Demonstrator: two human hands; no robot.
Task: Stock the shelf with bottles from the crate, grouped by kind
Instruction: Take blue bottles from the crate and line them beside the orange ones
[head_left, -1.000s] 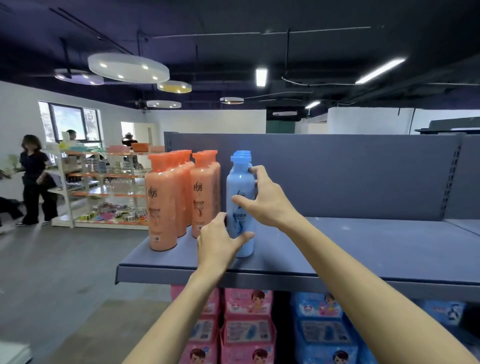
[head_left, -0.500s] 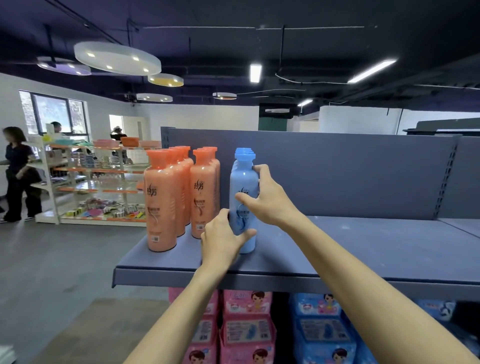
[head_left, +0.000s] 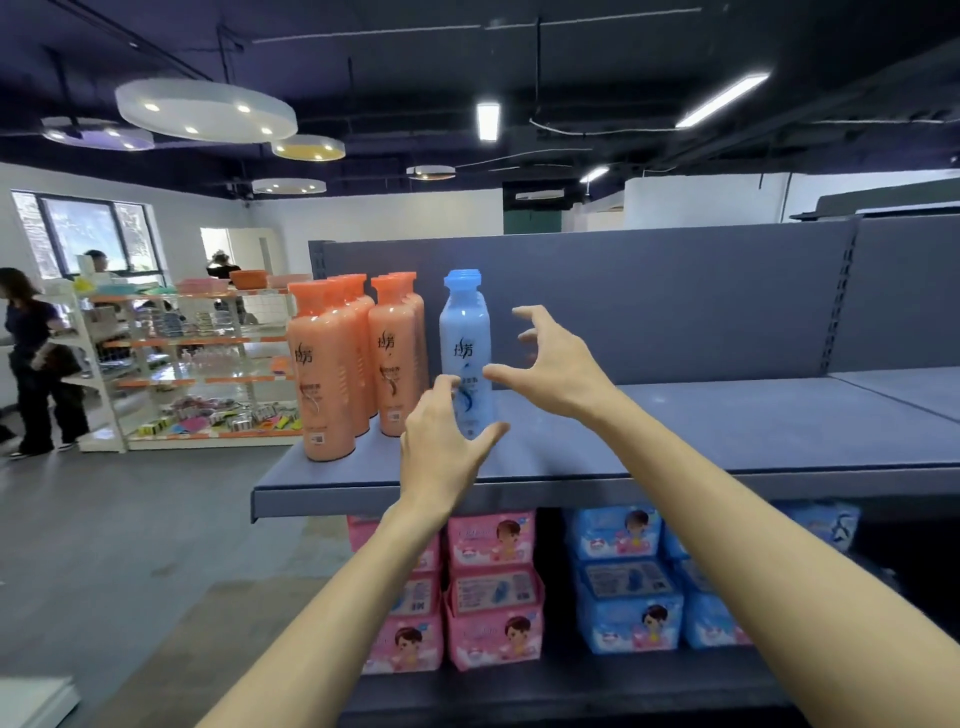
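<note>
Now, line by line:
Blue bottle (head_left: 466, 353): stands upright on the grey shelf (head_left: 727, 441), near its front left part, label facing out; whether more blue bottles stand behind it cannot be told.
Orange bottles (head_left: 332, 364): a tight group in two rows running back toward the rear panel, just to the left of the blue bottle, a narrow gap between the two kinds.
Left hand (head_left: 441, 452): low in front of the blue bottle's base, fingers relaxed and slightly bent, thumb spread out to the right; it grips nothing, and whether the fingertips brush the bottle cannot be told.
Right hand (head_left: 558, 364): just right of the blue bottle at label height, fingers spread wide and bent like a claw, thumb pointing toward the bottle; a gap shows between hand and bottle, so it holds nothing.
Shelf: flat grey board with a grey back panel (head_left: 675, 301); its right stretch is bare.
Lower shelf: pink packs (head_left: 493, 592) on the left, blue packs (head_left: 623, 577) on the right, stacked below the board.
Background: a white rack (head_left: 171, 364) of small goods stands well apart at left, with a person in dark clothes (head_left: 36, 364) beside it.
</note>
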